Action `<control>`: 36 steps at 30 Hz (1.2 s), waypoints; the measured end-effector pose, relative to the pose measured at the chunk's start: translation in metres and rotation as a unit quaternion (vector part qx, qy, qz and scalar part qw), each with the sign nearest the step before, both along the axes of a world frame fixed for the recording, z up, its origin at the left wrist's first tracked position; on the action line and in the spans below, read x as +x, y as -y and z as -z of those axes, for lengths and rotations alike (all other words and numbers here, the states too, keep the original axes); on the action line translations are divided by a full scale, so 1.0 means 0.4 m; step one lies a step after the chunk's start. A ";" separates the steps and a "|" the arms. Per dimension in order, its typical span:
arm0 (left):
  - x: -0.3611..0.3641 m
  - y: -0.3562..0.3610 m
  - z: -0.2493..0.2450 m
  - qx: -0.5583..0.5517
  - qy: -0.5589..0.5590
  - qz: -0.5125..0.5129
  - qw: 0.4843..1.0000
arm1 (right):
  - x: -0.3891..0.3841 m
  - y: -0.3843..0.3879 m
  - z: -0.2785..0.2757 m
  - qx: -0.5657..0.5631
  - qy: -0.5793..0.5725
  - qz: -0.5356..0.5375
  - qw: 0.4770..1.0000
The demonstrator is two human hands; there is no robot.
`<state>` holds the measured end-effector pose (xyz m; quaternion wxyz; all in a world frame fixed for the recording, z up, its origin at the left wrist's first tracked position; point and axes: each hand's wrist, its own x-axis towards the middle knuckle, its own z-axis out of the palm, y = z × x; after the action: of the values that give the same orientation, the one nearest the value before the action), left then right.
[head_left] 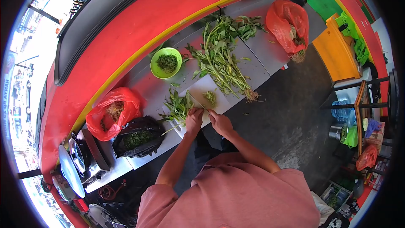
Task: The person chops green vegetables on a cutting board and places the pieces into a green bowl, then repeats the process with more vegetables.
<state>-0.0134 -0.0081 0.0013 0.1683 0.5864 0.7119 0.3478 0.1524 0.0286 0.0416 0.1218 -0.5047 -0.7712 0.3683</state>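
A white cutting board (195, 87) lies at the counter's front edge, before my body. On its left part, my left hand (194, 122) is closed around stems of leafy greens (178, 106); the leaves fan out to the left. My right hand (221, 125) is closed on a knife (197, 101), its handle mostly hidden in my fingers. The thin blade points up and left, close beside the left-hand fingers. A small heap of chopped green stems (209, 97) sits on the board just beyond the blade.
A large pile of rooted greens (221, 59) spreads behind the board. Nearby are a green bowl (158, 73) of chopped leaves, a red bag (134, 109) with roots, a black bag (134, 148) of greens, and another red bag (282, 23). A stove (93, 156) stands at left.
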 end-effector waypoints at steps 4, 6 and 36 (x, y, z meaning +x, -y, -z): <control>0.004 0.003 0.010 0.018 -0.001 -0.014 1.000 | 0.036 0.024 -0.017 -0.011 0.018 0.004 1.000; 0.007 0.009 0.004 0.014 -0.035 0.004 0.999 | 0.043 0.031 0.000 0.001 0.003 0.005 1.000; 0.009 0.013 0.002 0.015 -0.056 0.028 0.998 | 0.031 0.028 0.016 0.015 -0.002 0.007 1.000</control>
<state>-0.0098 -0.0132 0.0004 0.1294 0.6270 0.6983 0.3202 0.1647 0.0175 0.0351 0.1337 -0.5074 -0.7726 0.3573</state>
